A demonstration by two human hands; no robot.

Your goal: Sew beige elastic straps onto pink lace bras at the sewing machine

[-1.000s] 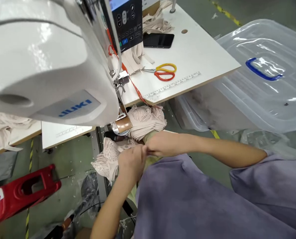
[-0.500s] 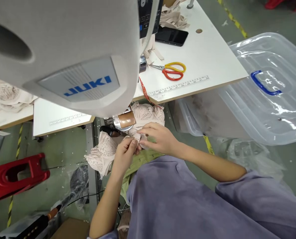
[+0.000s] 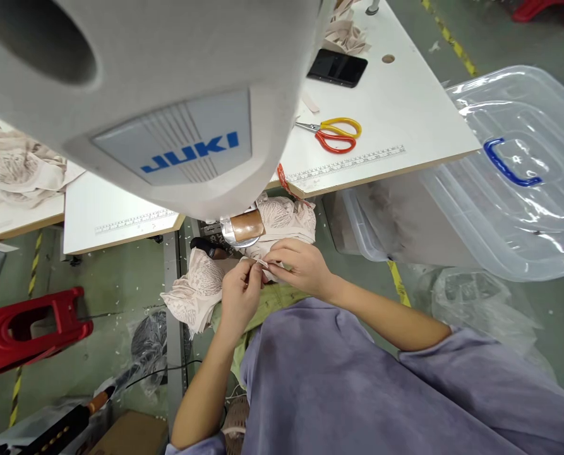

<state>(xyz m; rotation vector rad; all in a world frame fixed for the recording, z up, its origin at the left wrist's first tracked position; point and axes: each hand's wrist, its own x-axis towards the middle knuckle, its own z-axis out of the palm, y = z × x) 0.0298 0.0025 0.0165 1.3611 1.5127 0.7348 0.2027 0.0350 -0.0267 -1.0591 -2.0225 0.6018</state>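
A pale pink lace bra [image 3: 196, 284] lies across my lap, one cup to the left and lace also showing behind the machine's metal arm end [image 3: 247, 227]. My left hand [image 3: 239, 292] pinches the edge of a fabric band between the cups. Close beside it, my right hand [image 3: 303, 268] has thumb and fingers pressed together on the same edge. The fingertips of both hands nearly meet, and the bit of fabric between them is mostly hidden. Above hangs the white head of a JUKI sewing machine [image 3: 187, 139].
Scissors [image 3: 333, 134] with red and yellow handles and a black phone [image 3: 338, 67] lie on the white table [image 3: 405, 107]. Right of it stands a clear lidded bin [image 3: 523, 215]. More bras [image 3: 16, 164] are piled at the left. A red stool [image 3: 30, 328] stands on the floor.
My right hand's fingers, apart before, have closed on the fabric edge. The hands have come closer together. The view has shifted slightly, so the machine head appears farther right.
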